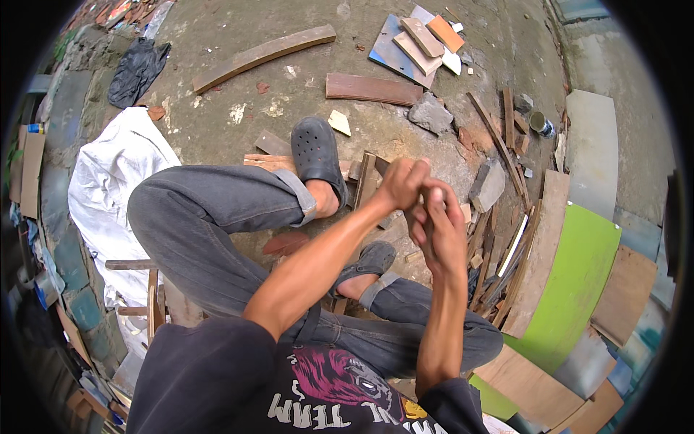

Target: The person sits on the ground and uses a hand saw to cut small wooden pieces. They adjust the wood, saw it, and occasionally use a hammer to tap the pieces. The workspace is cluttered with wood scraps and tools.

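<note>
L hand (406, 184) & R hand (442, 228) were curled tog., couldn't tell if grasping anything, w/ brown wood strip (366, 178) near L's 9 o'clock, grey stone chunk (489, 186) near R's 2 o'clock.

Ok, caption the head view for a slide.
Left hand and right hand close together; around them, dark clogs, reddish plank, green panel.

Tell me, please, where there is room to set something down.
Mostly bare ground lies between the curved plank and white sheet, and between the board pile and wall. Beside the right hand, wood strips and stones crowd together.
</note>
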Available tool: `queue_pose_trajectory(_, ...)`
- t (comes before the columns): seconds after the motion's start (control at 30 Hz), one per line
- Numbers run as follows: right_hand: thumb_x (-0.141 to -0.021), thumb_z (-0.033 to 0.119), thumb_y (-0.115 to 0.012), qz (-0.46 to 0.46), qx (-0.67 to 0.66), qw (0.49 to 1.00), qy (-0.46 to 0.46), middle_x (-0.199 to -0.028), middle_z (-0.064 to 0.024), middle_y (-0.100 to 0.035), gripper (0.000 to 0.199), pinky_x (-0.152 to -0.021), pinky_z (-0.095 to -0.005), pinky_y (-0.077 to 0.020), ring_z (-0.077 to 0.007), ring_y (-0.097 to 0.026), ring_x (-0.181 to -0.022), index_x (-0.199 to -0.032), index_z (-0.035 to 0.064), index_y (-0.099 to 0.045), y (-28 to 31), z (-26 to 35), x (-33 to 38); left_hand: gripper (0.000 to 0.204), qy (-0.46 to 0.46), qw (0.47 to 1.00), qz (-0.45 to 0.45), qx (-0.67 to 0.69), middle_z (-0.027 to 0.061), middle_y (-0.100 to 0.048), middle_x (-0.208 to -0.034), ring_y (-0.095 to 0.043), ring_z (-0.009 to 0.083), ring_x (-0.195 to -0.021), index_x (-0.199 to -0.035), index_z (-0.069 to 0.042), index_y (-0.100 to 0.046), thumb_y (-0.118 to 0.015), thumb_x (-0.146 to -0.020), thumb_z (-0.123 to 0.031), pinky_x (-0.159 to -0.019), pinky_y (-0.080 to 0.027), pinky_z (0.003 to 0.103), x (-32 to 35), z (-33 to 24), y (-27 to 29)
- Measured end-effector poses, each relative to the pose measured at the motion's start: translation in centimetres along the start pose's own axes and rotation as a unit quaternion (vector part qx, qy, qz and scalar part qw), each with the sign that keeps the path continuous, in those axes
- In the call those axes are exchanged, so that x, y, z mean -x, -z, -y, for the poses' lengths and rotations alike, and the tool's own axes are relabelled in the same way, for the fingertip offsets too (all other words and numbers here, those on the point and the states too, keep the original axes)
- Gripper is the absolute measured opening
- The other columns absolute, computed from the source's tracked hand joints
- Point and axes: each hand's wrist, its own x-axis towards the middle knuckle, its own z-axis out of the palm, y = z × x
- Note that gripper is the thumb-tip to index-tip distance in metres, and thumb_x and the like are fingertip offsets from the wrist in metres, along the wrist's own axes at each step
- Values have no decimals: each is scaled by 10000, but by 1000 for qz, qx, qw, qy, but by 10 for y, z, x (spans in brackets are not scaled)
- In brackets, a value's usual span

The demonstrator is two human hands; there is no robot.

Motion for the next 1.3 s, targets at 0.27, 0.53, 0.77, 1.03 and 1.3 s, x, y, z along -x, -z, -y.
queue_pose_trajectory(0.27,-1044,322,-554,15,-36,999,17,-734,-18,-492,309,-453,-201,-340,-75,-448,-543,-1225,71,-569,4,-27,-13,594,54,997,61,-18,144,-498,-500,-507,279,-473,-580,-2,-537,-367,-987,-399,-506,-413,394,-8,13,17)
queue_pose_trajectory(0.53,-1035,354,-563,-3,-29,999,25,-719,-32,-504,363,-417,-206,-316,-77,-438,-514,-1228,46,-570,26,-7,17,557,42,997,41,-41,203,-498,-514,-550,360,-497,-544,-27,-517,-389,-988,-339,-540,-409,468,6,-36,-17)
queue_pose_trajectory(0.77,-1023,346,-586,33,62,997,24,-712,-11,-505,341,-409,-203,-317,-63,-440,-502,-1205,58,-590,6,41,67,469,-55,996,-12,70,174,-548,-540,-582,364,-523,-569,-7,-558,-469,-959,-251,-557,-437,452,30,-74,-19)
queue_pose_trajectory(1.03,-1038,338,-562,42,70,997,5,-734,-15,-518,338,-428,-209,-326,-76,-453,-515,-1209,47,-587,7,40,60,550,-136,988,-65,13,153,-431,-463,-480,322,-404,-534,-58,-452,-357,-987,-355,-441,-369,458,24,-65,-19)
queue_pose_trajectory(1.3,-1049,337,-539,20,30,999,-29,-705,-12,-507,352,-424,-220,-313,-73,-446,-508,-1225,35,-578,4,11,-5,555,72,997,11,28,144,-502,-484,-555,230,-471,-547,-40,-521,-409,-977,-372,-456,-415,398,2,-35,8)
